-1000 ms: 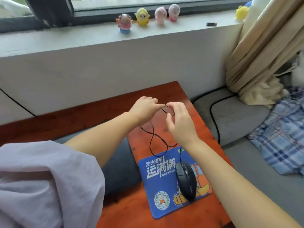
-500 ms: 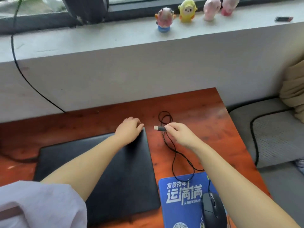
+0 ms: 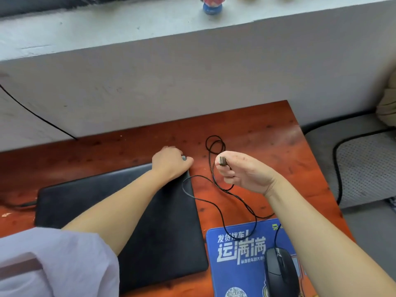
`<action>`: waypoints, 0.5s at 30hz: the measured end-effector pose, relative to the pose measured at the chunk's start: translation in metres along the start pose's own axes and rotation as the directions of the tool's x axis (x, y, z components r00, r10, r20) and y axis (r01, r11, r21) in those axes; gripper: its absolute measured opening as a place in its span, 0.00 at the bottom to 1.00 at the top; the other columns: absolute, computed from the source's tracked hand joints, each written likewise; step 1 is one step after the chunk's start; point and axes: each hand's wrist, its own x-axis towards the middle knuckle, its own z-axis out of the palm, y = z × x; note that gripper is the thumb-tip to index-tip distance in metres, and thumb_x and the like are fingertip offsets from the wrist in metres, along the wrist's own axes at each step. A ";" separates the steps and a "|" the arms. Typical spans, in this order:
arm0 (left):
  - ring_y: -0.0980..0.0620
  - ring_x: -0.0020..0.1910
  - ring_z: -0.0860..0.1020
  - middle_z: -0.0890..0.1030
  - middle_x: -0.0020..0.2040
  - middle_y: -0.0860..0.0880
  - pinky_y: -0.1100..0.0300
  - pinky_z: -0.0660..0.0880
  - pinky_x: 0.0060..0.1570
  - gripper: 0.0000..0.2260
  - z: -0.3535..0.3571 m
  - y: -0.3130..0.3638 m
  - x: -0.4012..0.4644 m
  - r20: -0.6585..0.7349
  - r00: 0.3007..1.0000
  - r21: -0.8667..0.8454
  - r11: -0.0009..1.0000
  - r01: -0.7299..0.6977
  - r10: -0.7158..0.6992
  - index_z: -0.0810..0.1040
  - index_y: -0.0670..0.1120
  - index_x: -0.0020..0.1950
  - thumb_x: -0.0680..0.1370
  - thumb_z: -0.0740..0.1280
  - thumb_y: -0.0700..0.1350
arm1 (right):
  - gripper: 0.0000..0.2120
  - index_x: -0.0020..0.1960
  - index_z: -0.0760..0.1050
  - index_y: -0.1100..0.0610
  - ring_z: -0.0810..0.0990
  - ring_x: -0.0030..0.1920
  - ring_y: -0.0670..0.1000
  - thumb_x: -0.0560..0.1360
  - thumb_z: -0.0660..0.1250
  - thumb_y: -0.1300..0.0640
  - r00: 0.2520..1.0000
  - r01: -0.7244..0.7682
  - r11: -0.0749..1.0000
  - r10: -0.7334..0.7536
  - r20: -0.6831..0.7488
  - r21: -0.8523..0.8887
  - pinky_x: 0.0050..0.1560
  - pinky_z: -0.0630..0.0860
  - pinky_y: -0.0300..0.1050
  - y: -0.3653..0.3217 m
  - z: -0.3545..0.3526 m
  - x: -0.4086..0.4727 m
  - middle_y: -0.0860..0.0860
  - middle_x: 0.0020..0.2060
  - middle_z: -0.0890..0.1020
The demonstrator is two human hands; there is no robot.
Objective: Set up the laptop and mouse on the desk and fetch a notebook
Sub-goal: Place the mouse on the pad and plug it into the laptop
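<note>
The laptop (image 3: pixel 120 213) lay closed and flat on the worktop (image 3: pixel 267 133), in the lower left of the frame, with the left hand (image 3: pixel 171 163) resting on its far right corner. The fingers of this hand were curled over the corner; whether they really gripped the edge, I could not tell. The right hand (image 3: pixel 246 174) was raised above the worktop near the centre of the frame, its fingers pinching the USB plug (image 3: pixel 222 161) of the mouse cable (image 3: pixel 216 202). The mouse (image 3: pixel 280 273) sat on the blue mouse pad (image 3: pixel 235 254) at the lower right.

The main risk, in my judgement, was the cable. It lay in loose loops, and one loop crossed the right edge of the laptop. If the lid were opened from there, the loop could catch or be lifted. A strong pull on the plug could also drag the mouse off the pad. No port was visible, so the plug might meet the side at a wrong angle. No notebook was in view.
</note>
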 end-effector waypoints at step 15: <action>0.51 0.27 0.63 0.63 0.24 0.49 0.58 0.60 0.28 0.14 -0.068 -0.007 -0.037 -0.186 0.978 -0.200 0.970 -0.136 0.099 0.66 0.44 0.28 0.67 0.56 0.53 | 0.10 0.38 0.77 0.49 0.65 0.24 0.41 0.76 0.63 0.48 0.993 -0.118 0.772 0.087 -0.081 -0.625 0.24 0.62 0.30 -0.007 0.046 0.014 0.42 0.24 0.72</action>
